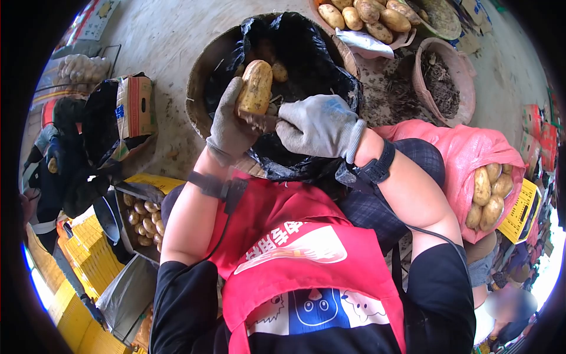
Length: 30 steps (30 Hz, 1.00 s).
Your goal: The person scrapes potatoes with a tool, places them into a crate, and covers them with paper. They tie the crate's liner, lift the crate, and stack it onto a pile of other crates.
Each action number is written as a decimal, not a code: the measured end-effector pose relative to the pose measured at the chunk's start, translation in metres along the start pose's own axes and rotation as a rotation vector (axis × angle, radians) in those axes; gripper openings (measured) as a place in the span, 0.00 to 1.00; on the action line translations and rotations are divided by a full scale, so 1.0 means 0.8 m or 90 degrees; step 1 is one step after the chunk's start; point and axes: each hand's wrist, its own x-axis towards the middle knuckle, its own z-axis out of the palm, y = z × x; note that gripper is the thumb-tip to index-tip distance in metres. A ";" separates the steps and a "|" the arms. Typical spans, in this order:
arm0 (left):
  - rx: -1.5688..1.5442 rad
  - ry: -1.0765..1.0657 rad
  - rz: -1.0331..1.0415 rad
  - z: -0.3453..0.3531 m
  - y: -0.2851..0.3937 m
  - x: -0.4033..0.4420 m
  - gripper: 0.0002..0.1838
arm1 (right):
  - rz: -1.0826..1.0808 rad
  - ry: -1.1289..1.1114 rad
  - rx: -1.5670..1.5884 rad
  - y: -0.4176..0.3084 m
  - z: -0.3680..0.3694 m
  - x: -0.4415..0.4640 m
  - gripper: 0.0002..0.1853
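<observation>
Head view: muddy tuber point(256, 88) near upright above lined tub point(194, 94), upper left of centre. Left hand point(229, 127) clamped round tuber's lower part; right hand point(318, 127), fingers curled together on small knife point(258, 121). Probably stiff, moderately heavy, mud-slick; best gripped mid-body, clear of blade.

The floor point(165, 59) is grey and hard, with light and dark marks, and a big round tub point(193, 97) sits on it near the middle. To the right of the tub, dark loose dirt point(389, 88) is spread on the floor in a messy patch, a pink round basin point(421, 76) sits just beside it, and another basin point(405, 41) sits at the top of the patch. Over on the left, well apart from the tub, an open cardboard box point(134, 106) with red stripes sits on the floor too.
</observation>
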 end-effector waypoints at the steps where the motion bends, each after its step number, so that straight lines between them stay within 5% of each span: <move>1: -0.015 0.019 0.015 -0.002 0.001 0.001 0.34 | 0.000 0.051 -0.016 0.003 0.001 0.001 0.12; 4: -0.020 -0.068 0.002 -0.012 0.006 0.002 0.33 | 0.050 0.131 -0.074 0.018 -0.005 0.009 0.11; 8: 0.001 -0.049 0.016 -0.029 -0.005 0.011 0.33 | -0.003 0.071 -0.117 0.009 0.003 0.005 0.12; 10: 0.003 -0.053 0.028 -0.038 -0.006 0.013 0.34 | -0.014 -0.093 -0.140 -0.007 0.006 0.000 0.13; 15: -0.040 -0.091 0.044 -0.012 0.002 -0.001 0.35 | 0.013 0.188 0.016 0.000 -0.012 0.005 0.09; 18: -0.084 -0.081 0.021 -0.001 0.008 -0.004 0.36 | 0.121 0.203 0.001 0.024 -0.027 0.009 0.10; 21: -0.079 -0.066 -0.003 0.001 0.009 -0.006 0.36 | 0.134 0.182 -0.029 0.033 -0.029 0.007 0.11; 26: 0.015 -0.239 0.008 -0.016 0.009 0.001 0.35 | 0.118 0.176 -0.039 0.029 -0.019 0.006 0.11; 30: 0.010 -0.179 0.010 -0.008 0.008 -0.008 0.34 | 0.005 0.027 -0.027 0.007 -0.017 -0.001 0.12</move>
